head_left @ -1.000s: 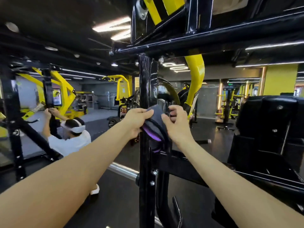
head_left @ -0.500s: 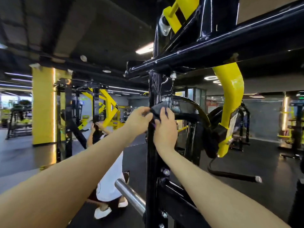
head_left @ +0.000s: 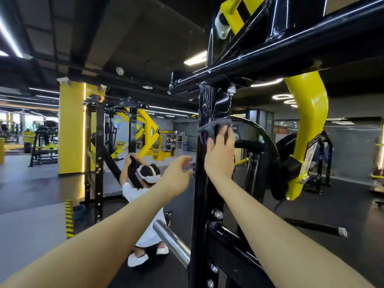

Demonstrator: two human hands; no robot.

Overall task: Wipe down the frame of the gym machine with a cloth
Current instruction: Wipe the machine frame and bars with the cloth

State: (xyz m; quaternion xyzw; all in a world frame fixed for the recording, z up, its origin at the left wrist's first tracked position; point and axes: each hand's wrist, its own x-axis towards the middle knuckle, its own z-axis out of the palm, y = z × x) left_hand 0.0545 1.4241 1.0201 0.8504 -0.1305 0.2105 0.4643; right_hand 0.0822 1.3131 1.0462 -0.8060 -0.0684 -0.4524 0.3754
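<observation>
A glossy black upright post [head_left: 202,183] of the gym machine frame rises in front of me, joined at the top to a slanted black crossbeam [head_left: 291,44]. My right hand [head_left: 220,154] presses a dark grey cloth [head_left: 214,127] with a purple edge flat against the post, fingers straight over the fabric. My left hand [head_left: 178,175] hovers just left of the post, lower than the cloth, fingers loosely curled and holding nothing.
A yellow curved arm [head_left: 307,125] hangs right of the post. A chrome bar [head_left: 170,242] sticks out low on the left. A person in a white shirt [head_left: 143,196] crouches behind it at a black rack [head_left: 97,154]. A yellow pillar [head_left: 70,127] stands far left.
My left hand has let go of the cloth and dropped down to the left. My right hand now holds the cloth alone, flat on the post.
</observation>
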